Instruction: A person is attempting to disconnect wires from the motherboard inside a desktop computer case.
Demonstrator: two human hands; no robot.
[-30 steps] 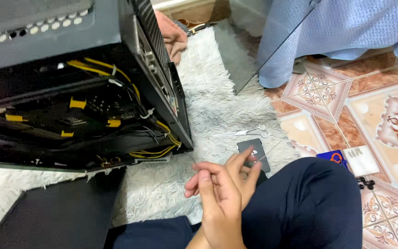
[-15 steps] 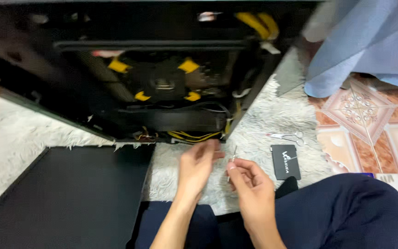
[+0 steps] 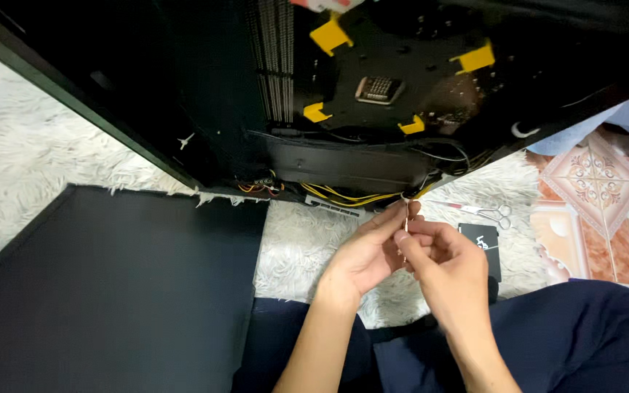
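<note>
both hands have risen closer to the open black computer case (image 3: 329,94) since the earlier frame; left hand (image 3: 369,251) and right hand (image 3: 449,266) pinch a thin white tie (image 3: 405,218) upright between fingertips, just below the yellow cables (image 3: 351,196); scissors (image 3: 493,212) lie right on the white rug (image 3: 38,153)

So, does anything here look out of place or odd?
Yes. The open black computer case lies on a shaggy white rug, its flat black side panel off beside it. Small silver scissors lie loose on the rug near both hands.
</note>
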